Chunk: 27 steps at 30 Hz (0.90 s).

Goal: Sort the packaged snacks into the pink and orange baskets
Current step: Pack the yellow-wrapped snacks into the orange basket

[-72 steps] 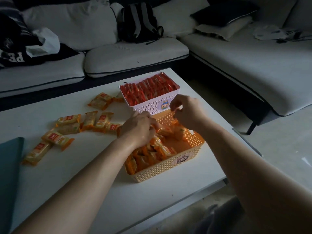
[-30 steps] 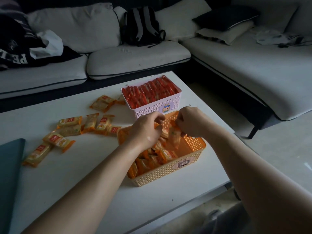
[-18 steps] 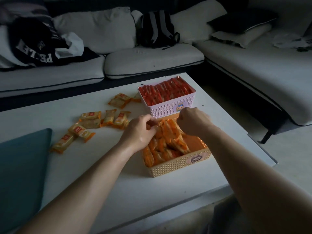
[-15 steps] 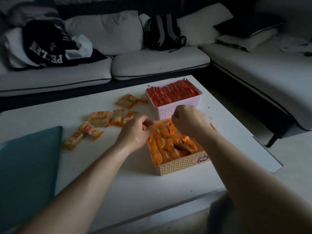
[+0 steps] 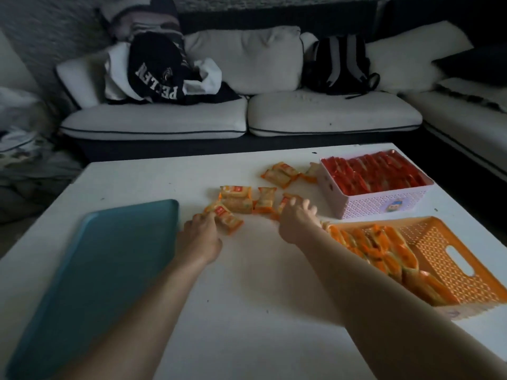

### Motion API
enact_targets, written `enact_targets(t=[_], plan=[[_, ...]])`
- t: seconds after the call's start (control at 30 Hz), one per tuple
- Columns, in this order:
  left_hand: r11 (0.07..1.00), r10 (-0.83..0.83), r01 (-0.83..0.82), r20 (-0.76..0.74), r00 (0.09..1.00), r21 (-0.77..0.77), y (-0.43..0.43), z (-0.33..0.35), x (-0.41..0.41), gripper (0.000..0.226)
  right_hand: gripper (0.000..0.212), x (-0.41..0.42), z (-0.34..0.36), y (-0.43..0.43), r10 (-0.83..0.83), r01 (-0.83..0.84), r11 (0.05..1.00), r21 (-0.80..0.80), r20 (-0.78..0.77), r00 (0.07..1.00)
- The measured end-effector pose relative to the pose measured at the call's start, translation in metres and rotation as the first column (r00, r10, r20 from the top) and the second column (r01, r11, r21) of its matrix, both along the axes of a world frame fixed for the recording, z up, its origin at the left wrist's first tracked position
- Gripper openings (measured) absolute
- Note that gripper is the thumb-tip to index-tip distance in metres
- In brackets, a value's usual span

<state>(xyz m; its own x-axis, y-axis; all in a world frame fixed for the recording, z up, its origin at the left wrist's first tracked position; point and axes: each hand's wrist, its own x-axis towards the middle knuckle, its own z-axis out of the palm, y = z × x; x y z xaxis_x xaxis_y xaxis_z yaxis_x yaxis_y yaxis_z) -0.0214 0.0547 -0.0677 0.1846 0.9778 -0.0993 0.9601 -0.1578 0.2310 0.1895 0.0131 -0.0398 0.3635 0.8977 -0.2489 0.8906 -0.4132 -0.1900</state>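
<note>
Several loose orange snack packets [image 5: 238,202] lie in the middle of the white table [image 5: 247,297]. My left hand [image 5: 201,237] is curled on the near end of one orange packet [image 5: 226,219]. My right hand [image 5: 297,220] rests with its fingers spread on another orange packet [image 5: 286,202]. The pink basket [image 5: 384,205] at the right is packed with red packets [image 5: 375,174]. In front of it, the orange basket [image 5: 450,250] holds a row of orange packets [image 5: 381,249] along its left side. Two more orange packets [image 5: 279,174] lie left of the pink basket.
A teal flat tray [image 5: 104,270] lies on the table's left part, beside my left hand. Behind the table stands a white sofa [image 5: 329,113] with a black backpack [image 5: 338,64] and a pile of clothes [image 5: 162,72]. The table's edge runs close past the baskets.
Both hands have left the orange basket and moved left to the loose orange packets. The view has swung left, so the baskets now sit at the right.
</note>
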Motion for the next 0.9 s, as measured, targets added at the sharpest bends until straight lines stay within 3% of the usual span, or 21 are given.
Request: enact_targets(t=[0.2, 0.3, 0.37, 0.43, 0.5, 0.57, 0.63, 0.73, 0.8, 0.9], plan=[[1.0, -0.011, 0.01, -0.056, 0.998, -0.022, 0.048, -0.025, -0.006, 0.068, 0.075, 0.009, -0.034, 0.027, -0.021, 0.038, 0.996, -0.083, 0.197, 0.98], [1.0, 0.003, -0.004, -0.056, 0.998, -0.03, 0.064, -0.032, -0.013, 0.05, 0.064, 0.014, -0.029, 0.029, -0.041, 0.059, 0.996, -0.073, 0.233, 0.972], [0.992, 0.096, -0.094, 0.019, 0.995, -0.084, 0.075, -0.032, -0.023, 0.044, 0.051, 0.017, -0.019, 0.03, -0.032, 0.038, 0.999, -0.025, 0.193, 0.981], [0.979, 0.2, -0.189, 0.191, 0.961, -0.075, 0.086, -0.026, -0.033, 0.042, 0.036, 0.021, -0.009, 0.037, -0.002, -0.002, 0.999, 0.045, 0.085, 0.996], [0.962, 0.26, -0.273, 0.381, 0.887, -0.02, 0.091, -0.016, -0.034, 0.038, 0.039, 0.028, -0.003, 0.054, -0.145, 0.162, 0.983, 0.089, -0.172, 0.974], [0.95, 0.298, -0.303, 0.49, 0.819, -0.073, 0.087, -0.007, -0.023, 0.043, 0.054, 0.035, -0.009, 0.07, -0.294, 0.329, 0.941, 0.085, -0.281, 0.914], [0.961, 0.277, -0.247, 0.448, 0.85, -0.124, 0.079, -0.008, -0.004, 0.062, 0.069, 0.034, -0.016, 0.078, -0.345, 0.389, 0.918, 0.075, -0.329, 0.879], [0.961, 0.247, -0.198, 0.283, 0.927, -0.193, 0.07, -0.018, 0.027, 0.087, 0.088, 0.034, -0.029, 0.082, -0.309, 0.33, 0.943, 0.036, -0.267, 0.913], [0.957, 0.246, -0.206, 0.196, 0.949, -0.205, 0.071, -0.022, 0.04, 0.092, 0.076, 0.038, -0.039, 0.086, -0.273, 0.289, 0.957, 0.026, -0.251, 0.929], [0.966, 0.198, -0.179, 0.092, 0.976, -0.188, 0.077, -0.021, 0.037, 0.074, 0.049, 0.048, -0.04, 0.093, -0.201, 0.215, 0.975, 0.05, -0.198, 0.959]])
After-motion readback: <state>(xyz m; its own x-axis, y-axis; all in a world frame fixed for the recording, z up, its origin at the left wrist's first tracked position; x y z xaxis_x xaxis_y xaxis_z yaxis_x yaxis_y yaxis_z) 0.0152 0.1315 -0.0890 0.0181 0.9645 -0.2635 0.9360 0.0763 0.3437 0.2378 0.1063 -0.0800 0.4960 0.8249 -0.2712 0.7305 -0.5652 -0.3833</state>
